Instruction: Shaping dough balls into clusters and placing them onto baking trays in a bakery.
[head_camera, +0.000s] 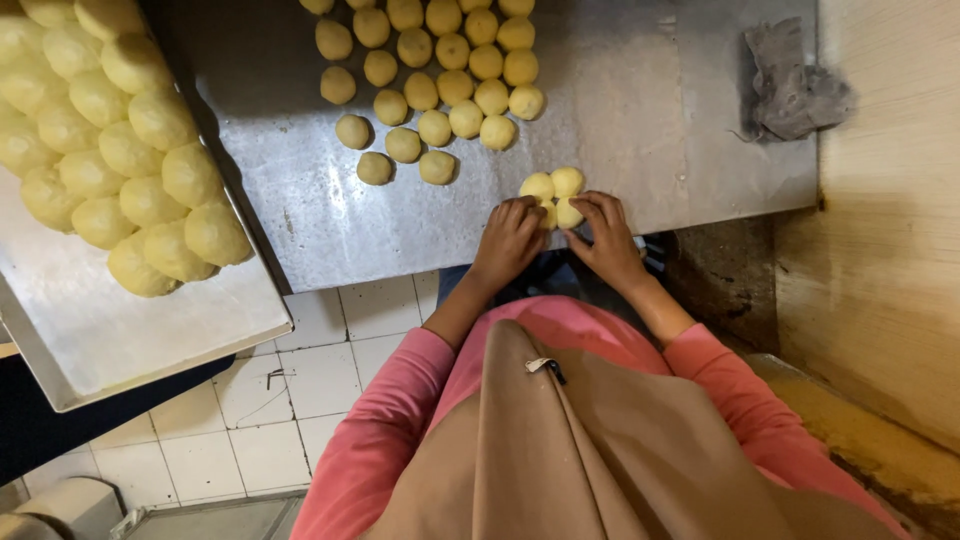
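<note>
On the steel table (650, 110) at frame centre, left hand (508, 238) and right hand (605, 235) each pinched a piece in the small dough cluster (553, 196), fingers closed on it.

A worn steel worktable (640, 110) stands over white floor tiles (300, 380), a pale wooden wall panel (890, 200) to the right, light glaring off the metal

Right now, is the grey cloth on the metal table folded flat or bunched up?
Bunched up. The grey cloth lies crumpled in irregular folds at the far right edge of the metal table, away from both hands and the dough balls.
</note>
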